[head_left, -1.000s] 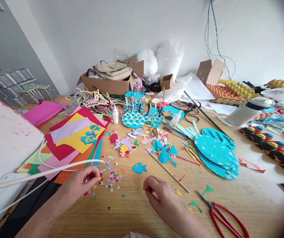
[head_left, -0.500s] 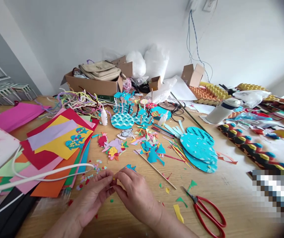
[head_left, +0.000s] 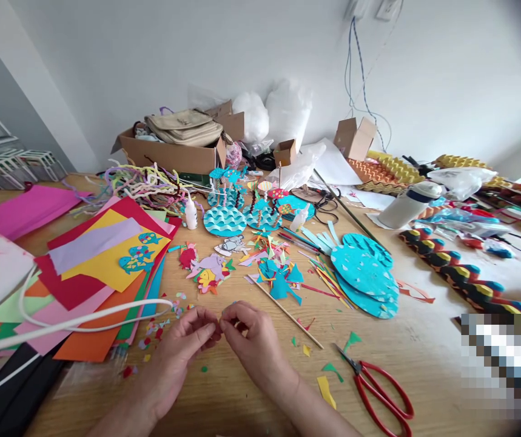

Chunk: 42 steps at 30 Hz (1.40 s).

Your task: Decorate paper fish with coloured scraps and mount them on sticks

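Note:
Over the near middle of the table, my left hand (head_left: 185, 340) and my right hand (head_left: 255, 337) meet at the fingertips. Each thumb is pinched against its fingers, and whatever is between them is too small or hidden to make out. Small paper dots (head_left: 179, 303) in several colours lie beside my left hand. Just beyond the hands are cut paper fish (head_left: 208, 273) and blue paper scraps (head_left: 281, 282). A thin wooden stick (head_left: 285, 312) slants across the table near my right hand. Red-handled scissors (head_left: 373, 382) rest farther right, blades partly apart.
Coloured paper sheets (head_left: 100, 249) and a white cable (head_left: 82, 318) occupy the left. Glue bottles (head_left: 191, 213) stand near wavy blue discs (head_left: 224, 222). Spotted blue paper ovals (head_left: 364, 267) and a white bottle (head_left: 408, 205) are at right. A cardboard box (head_left: 169, 156) sits at the back.
Both hands have shifted slightly, with the right hand's fingers curled more. The blue fish piece beyond the fingers and the yellow speck between them no longer show.

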Each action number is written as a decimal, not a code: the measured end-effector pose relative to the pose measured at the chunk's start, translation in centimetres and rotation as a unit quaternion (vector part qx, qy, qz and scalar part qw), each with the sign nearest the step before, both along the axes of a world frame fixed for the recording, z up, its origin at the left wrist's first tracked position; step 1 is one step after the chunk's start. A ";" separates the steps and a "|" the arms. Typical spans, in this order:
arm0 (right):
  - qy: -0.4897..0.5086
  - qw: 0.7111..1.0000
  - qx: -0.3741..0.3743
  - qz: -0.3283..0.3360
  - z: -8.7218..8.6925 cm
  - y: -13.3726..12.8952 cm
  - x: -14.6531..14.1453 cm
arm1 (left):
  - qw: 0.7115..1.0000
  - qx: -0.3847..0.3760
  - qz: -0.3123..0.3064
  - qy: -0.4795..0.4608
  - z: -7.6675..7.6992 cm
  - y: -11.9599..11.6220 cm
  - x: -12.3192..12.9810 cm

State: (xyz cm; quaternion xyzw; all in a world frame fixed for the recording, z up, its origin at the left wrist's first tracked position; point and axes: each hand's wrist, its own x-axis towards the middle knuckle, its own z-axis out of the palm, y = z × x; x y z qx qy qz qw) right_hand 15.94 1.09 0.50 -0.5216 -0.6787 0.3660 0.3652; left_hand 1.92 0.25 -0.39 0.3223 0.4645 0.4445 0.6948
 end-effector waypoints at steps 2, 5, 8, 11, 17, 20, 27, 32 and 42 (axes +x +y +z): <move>0.025 0.999 -0.032 -0.016 -0.2 0.3 0.2 | 0.995 0.045 -0.009 0.092 0.2 0.4 0.1; 0.030 0.998 -0.050 -0.027 -0.2 0.5 0.4 | 0.978 0.094 -0.041 0.183 0.1 1.0 0.2; -0.001 0.999 -0.021 -0.028 0.1 0.3 0.5 | 0.967 0.125 -0.076 0.210 0.0 1.4 0.3; -0.031 0.999 0.037 -0.017 0.2 0.1 0.5 | 0.964 0.133 -0.087 0.215 0.1 1.5 0.4; -0.066 0.994 0.085 -0.002 -0.2 -0.2 0.5 | 0.956 0.141 -0.073 0.247 0.3 1.6 0.8; -0.058 0.996 0.061 0.002 -0.1 -0.1 0.8 | 0.952 0.141 -0.076 0.260 0.1 1.7 0.8; -0.055 0.998 0.003 0.001 0.5 0.6 1.6 | 0.940 0.150 -0.096 0.291 -0.4 2.0 0.7; -0.090 0.996 0.001 0.019 0.5 0.8 1.5 | 0.932 0.171 -0.105 0.302 -0.9 2.0 0.8; -0.167 0.985 -0.030 0.014 1.1 1.6 2.7 | 0.838 0.303 -0.132 0.434 -0.7 1.6 0.0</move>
